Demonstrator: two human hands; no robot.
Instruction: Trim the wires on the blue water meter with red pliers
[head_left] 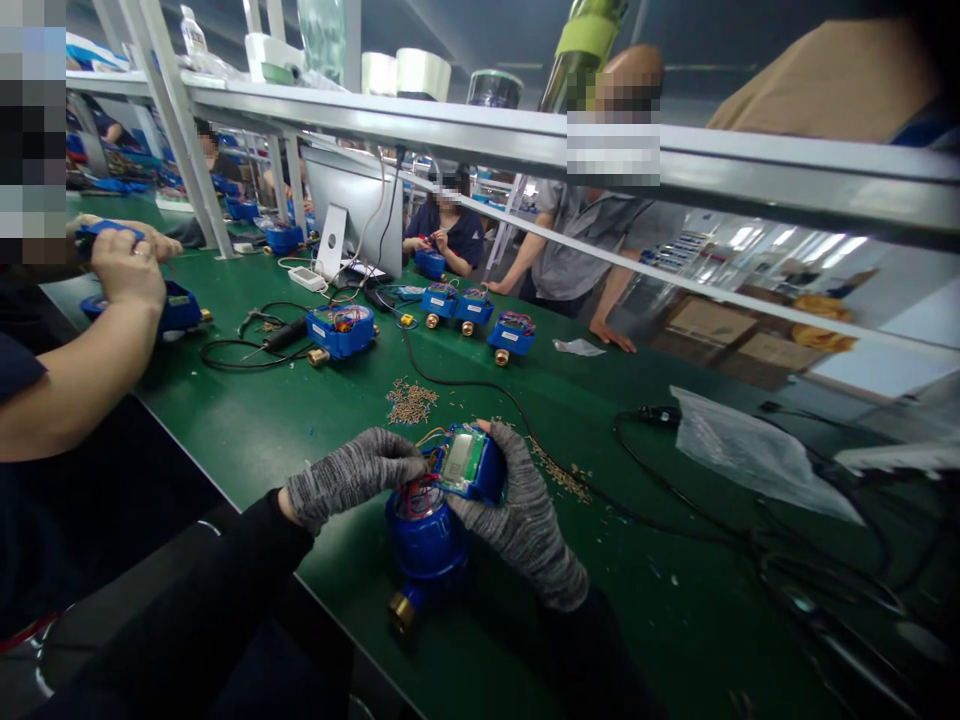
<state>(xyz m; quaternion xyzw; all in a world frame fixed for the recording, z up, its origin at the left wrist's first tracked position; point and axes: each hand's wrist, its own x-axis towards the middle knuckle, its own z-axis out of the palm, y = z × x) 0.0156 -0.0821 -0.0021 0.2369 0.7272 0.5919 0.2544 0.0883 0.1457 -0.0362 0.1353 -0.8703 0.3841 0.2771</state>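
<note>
Head view, looking down on a green tabletop (300, 420). Got the left hand (360, 478) in a grey knit glove, fingers curled shut on the left edge of a blue display module (469, 462), right next to a tangle of red wires (415, 495). Same deal with the right hand (521, 515): also gloved, fingers wrapped round the module's right side, thumb up on the far edge. Module tilted, screen facing up, held just above a blue water meter body (427, 545). Body directly under the fingers, standing on the tabletop, brass fitting (401, 608) poking out toward the near edge. Can't tell if module and body actually touching.

Just beyond the fingers, a little heap of screws (411, 402), with more loose ones scattered off to the right. Black cable (465, 385) snaking past behind that. Further out past the fingers, a row of blue meters (341, 330) with the wiring exposed. Well off to the right, a clear plastic bag (750, 450). Way left of the fingers, a co-worker's hand (127, 268) gripping something blue. Far beyond all that, a monitor (352, 200) seen from behind.
</note>
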